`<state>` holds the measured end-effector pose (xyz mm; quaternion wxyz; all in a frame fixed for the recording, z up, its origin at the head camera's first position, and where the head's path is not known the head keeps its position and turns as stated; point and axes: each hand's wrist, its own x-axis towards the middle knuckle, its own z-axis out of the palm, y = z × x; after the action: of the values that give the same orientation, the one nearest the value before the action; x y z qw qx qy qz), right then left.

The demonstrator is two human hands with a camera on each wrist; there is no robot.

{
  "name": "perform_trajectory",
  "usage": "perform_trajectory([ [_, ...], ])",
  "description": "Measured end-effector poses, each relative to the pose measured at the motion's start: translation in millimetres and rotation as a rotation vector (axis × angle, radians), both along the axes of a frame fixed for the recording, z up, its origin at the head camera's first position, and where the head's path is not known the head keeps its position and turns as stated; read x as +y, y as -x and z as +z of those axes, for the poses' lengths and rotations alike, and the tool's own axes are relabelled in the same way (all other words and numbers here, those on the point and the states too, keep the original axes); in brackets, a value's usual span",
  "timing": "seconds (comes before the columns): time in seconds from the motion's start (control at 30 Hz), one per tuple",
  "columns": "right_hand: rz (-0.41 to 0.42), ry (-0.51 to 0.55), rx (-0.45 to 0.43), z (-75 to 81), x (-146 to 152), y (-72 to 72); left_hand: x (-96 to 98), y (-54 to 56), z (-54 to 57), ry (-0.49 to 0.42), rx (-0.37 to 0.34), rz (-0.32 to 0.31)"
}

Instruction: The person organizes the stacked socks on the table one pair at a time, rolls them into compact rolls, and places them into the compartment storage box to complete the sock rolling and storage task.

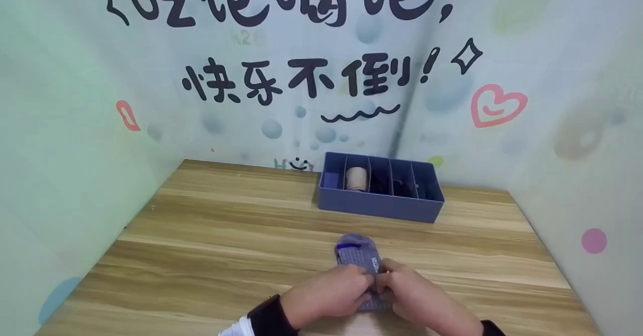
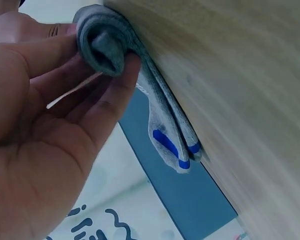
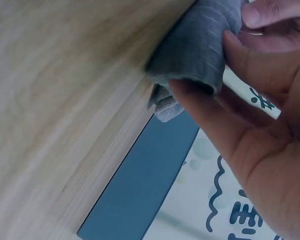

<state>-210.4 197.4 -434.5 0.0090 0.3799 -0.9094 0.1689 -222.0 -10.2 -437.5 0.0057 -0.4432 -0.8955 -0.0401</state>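
Note:
A pair of grey socks (image 1: 357, 253) with blue stripes lies on the wooden table, toes pointing toward the box. The near end is wound into a roll, its spiral edge (image 2: 101, 42) showing in the left wrist view. My left hand (image 1: 341, 288) grips one side of this roll between thumb and fingers. From the other side my right hand (image 1: 409, 288) holds it; the right wrist view shows a fingertip at the edge of the rolled sock (image 3: 195, 47). Beyond the roll, the flat toe ends (image 2: 172, 142) lie stacked in layers.
Behind the socks stands a blue divided box (image 1: 377, 206) near the back wall. One compartment holds a beige roll (image 1: 357, 179), the leftmost a blue item (image 1: 330, 180), and others dark items. Printed cloth walls enclose the wooden table (image 1: 226, 245) at the back and sides.

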Motion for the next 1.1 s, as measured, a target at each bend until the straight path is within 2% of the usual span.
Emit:
perform_trajectory([
  [0.13, 0.03, -0.087, 0.141, -0.2, -0.9, -6.0, 0.8, -0.6, -1.1, -0.015, 0.008, 0.028],
  [0.2, 0.031, -0.157, 0.169, 0.2, -1.6, -10.2, 0.8, -1.7, -2.0, -0.007, 0.036, 0.021],
  [0.3, 0.034, -0.235, 0.217, -1.0, -3.2, -14.4, -0.2, -3.8, -2.4, 0.031, 0.114, 0.006],
  [0.37, 0.035, -0.255, 0.229, -1.9, -3.7, -15.2, -1.5, -4.8, -2.3, 0.054, 0.164, -0.004],
  [0.43, 0.044, -0.254, 0.227, -2.6, -3.2, -14.6, -3.1, -5.8, -1.5, 0.071, 0.183, -0.022],
  [0.53, 0.059, -0.205, 0.106, -1.0, -1.2, -12.8, -4.8, -6.3, 0.7, 0.067, 0.138, -0.06],
  [0.67, 0.094, -0.128, -0.073, 2.0, 1.9, -8.6, -5.3, -4.8, 5.5, 0.06, -0.014, -0.104],
  [0.73, 0.126, -0.125, -0.076, 2.4, 3.8, -5.9, -4.8, -3.1, 7.2, 0.056, -0.084, -0.103],
  [0.83, 0.182, -0.133, -0.04, 2.1, 7.5, -2.9, -4.5, -0.7, 8.5, 0.05, -0.152, -0.089],
  [0.97, 0.22, -0.147, -0.046, 2.7, 11.3, -1.5, -5.1, 1.9, 7.6, 0.032, -0.166, -0.093],
  [1.03, 0.201, -0.143, -0.062, 3.0, 11.3, -0.7, -5.0, 2.5, 7.7, 0.02, -0.161, -0.103],
  [1.1, 0.147, -0.133, -0.093, 3.8, 10.0, 0.1, -4.7, 2.8, 7.7, 0.013, -0.151, -0.109],
])
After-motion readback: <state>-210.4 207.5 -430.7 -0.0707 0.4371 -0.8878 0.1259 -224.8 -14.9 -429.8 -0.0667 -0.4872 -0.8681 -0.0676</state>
